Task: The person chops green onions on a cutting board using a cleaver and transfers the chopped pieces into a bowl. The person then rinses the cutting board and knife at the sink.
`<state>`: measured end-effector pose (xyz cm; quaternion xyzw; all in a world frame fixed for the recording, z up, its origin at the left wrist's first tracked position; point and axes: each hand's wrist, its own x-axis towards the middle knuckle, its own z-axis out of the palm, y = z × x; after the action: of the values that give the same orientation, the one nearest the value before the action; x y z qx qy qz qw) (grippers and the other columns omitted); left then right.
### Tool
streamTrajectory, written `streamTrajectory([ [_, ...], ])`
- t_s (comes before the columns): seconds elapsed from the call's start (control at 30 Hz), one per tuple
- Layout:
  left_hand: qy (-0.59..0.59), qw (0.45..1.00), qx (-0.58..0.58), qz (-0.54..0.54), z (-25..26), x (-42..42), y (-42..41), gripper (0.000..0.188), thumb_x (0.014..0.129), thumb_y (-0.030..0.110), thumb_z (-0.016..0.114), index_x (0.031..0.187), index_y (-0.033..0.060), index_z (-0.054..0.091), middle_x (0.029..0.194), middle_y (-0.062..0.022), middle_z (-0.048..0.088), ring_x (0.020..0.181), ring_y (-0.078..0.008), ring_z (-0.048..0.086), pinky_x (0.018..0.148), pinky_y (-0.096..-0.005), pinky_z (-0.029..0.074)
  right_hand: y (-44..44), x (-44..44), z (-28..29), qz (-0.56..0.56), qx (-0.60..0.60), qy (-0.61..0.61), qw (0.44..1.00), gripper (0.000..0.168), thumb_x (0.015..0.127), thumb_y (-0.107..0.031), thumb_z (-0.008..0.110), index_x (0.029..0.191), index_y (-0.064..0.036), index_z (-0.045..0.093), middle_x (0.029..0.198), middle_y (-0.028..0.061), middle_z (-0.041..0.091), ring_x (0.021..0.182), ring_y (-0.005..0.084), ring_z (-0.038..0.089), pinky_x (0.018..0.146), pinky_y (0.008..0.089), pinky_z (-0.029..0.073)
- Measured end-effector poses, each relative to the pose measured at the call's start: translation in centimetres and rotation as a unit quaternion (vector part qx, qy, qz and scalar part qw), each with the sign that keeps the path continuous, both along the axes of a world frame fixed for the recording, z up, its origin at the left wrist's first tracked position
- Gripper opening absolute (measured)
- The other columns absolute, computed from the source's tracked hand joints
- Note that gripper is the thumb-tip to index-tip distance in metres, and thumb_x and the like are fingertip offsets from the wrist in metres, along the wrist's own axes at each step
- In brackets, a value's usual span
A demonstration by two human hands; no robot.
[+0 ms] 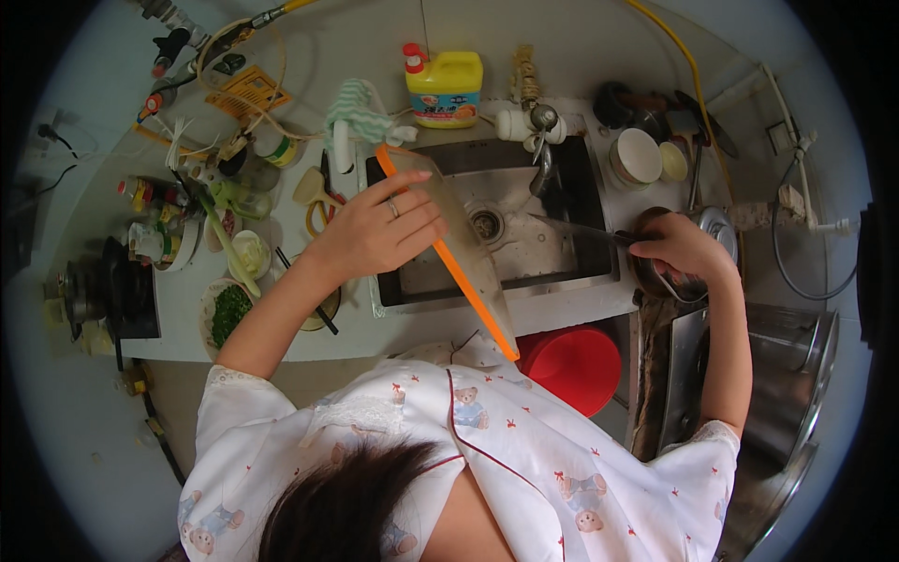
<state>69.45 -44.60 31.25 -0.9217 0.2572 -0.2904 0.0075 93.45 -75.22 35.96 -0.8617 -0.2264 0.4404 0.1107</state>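
My left hand (386, 225) grips a cutting board (467, 225) with an orange rim. The board stands tilted on edge over the left part of the stainless steel sink (562, 281), its lower corner close to my shirt. A kitchen knife (579, 230) is in my right hand (685, 246), its blade pointing left over the sink's right side. Below that hand sits a metal pot (650, 270), partly hidden by it. Behind the blade, the faucet (542, 151) hangs over the basin, and the drain (484, 223) shows beside the board.
Left of the sink are a bowl of chopped greens (230, 309), a small bowl of pale slices (249, 254), chopsticks (305, 289) and orange-handled scissors (319, 214). A yellow detergent jug (444, 88) stands behind. White bowls (635, 158) sit at right; a red bucket (576, 365) is below the counter.
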Motion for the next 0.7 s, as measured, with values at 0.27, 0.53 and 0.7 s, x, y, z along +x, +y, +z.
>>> streamTrajectory([
  [0.27,-0.004,1.000,-0.007,0.022,-0.8,-0.9,0.2,0.013,0.067,0.005,0.065,0.079,0.0066,0.061,0.087,-0.0039,0.059,0.084,-0.0176,0.058,0.094,-0.0411,0.051,-1.8,-4.9,-2.2,-0.293,0.199,0.221,0.909,0.023,0.092,-0.026,0.058,0.096,-0.003,0.060,0.059,0.0020,0.049,0.040,0.0068,0.032,0.042,0.0242,0.029],
  [0.53,-0.002,1.000,0.003,0.023,-0.8,-1.2,0.6,0.009,0.070,0.007,0.061,0.080,0.0066,0.061,0.082,-0.0031,0.058,0.084,-0.0164,0.057,0.098,-0.0387,0.047,-2.4,-6.7,-2.6,-0.398,0.258,0.184,0.861,0.025,0.090,-0.028,0.061,0.091,-0.003,0.058,0.061,0.0010,0.049,0.040,0.0070,0.033,0.043,0.0240,0.031],
  [0.7,-0.007,1.000,0.012,0.012,-0.4,-0.5,0.7,0.011,0.068,0.006,0.061,0.079,0.0070,0.059,0.081,-0.0032,0.058,0.084,-0.0164,0.057,0.098,-0.0375,0.047,-1.6,-6.6,-1.9,-0.297,0.199,0.165,0.919,0.022,0.088,-0.024,0.062,0.085,-0.003,0.058,0.059,-0.0009,0.046,0.042,0.0059,0.035,0.041,0.0225,0.030],
])
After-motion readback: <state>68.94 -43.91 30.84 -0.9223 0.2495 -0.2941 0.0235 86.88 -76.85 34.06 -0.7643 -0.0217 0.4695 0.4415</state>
